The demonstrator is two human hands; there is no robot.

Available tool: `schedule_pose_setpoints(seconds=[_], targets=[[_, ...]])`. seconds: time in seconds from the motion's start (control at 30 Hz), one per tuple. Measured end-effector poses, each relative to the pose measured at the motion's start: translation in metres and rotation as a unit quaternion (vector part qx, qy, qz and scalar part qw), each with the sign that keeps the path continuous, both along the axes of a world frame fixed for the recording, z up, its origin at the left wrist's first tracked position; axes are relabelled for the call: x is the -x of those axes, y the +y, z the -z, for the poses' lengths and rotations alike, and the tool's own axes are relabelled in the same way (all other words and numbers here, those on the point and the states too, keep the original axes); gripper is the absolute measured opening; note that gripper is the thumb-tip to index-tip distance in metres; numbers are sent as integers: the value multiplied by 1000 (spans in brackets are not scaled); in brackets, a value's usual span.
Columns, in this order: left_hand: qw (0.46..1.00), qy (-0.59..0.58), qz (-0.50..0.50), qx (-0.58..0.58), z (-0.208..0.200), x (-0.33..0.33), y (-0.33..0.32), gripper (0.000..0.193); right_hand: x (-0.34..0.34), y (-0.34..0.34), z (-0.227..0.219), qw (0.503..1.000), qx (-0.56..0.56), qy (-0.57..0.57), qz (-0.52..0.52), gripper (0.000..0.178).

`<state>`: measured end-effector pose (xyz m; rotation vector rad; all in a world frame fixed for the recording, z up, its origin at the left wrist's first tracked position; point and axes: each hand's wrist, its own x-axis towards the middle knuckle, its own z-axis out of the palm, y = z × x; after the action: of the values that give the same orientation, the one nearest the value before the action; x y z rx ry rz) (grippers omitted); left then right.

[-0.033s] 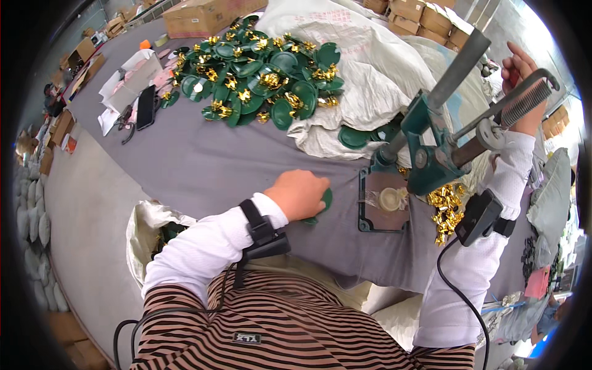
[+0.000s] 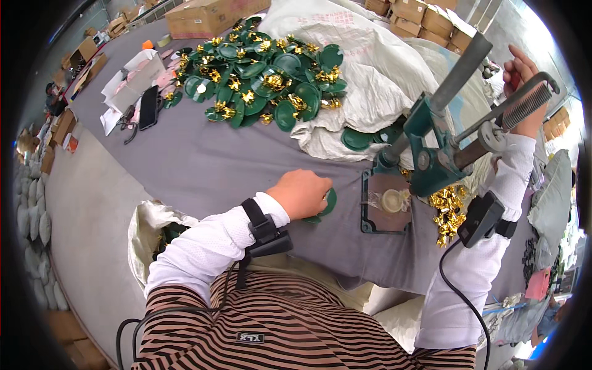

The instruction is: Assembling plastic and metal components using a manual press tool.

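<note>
Over the grey cloth, my left hand (image 2: 300,194) is closed, its fingertips pinching a green disc (image 2: 331,201); the edge of another disc shows beneath. To its right stands a green hand press (image 2: 425,148) with a slanted grey post and a coil spring. On the press's base plate (image 2: 364,225) sits a round pale die (image 2: 391,200) with clear tape about it. My right hand (image 2: 523,77) is raised at the far right behind the spring arm, its fingers curled round what looks like the red end of the press lever; the arm partly hides the grip.
Beyond, green discs with gold clips (image 2: 265,80) form a heap beside a white woven sack (image 2: 364,68). Loose gold clips (image 2: 449,209) lie right of the press. A phone (image 2: 148,108), a white box (image 2: 132,80) and a cardboard box (image 2: 209,18) are at the left and back.
The view shifts very slightly. Both hands and the press stay as they were.
</note>
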<state>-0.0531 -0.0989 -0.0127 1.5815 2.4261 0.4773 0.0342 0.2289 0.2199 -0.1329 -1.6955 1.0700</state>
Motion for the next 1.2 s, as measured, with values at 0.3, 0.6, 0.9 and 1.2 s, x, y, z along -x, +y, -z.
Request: schedule_pose_setpoints(seconds=[0.3, 0.6, 0.9, 1.2], targets=[[976, -37, -107, 187, -66, 41, -212, 21, -4, 24, 2, 998, -26, -18, 63, 33], [959, 72, -235, -139, -27, 178, -158, 36, -3, 20, -1, 997, -6, -24, 77, 30], [929, 79, -310, -185, 38, 181, -113, 35, 0, 8, 0, 998, 12, -15, 61, 32], [946, 88, -238, -201, 47, 86, -75, 37, -6, 31, 0, 999, -22, 5, -26, 35]])
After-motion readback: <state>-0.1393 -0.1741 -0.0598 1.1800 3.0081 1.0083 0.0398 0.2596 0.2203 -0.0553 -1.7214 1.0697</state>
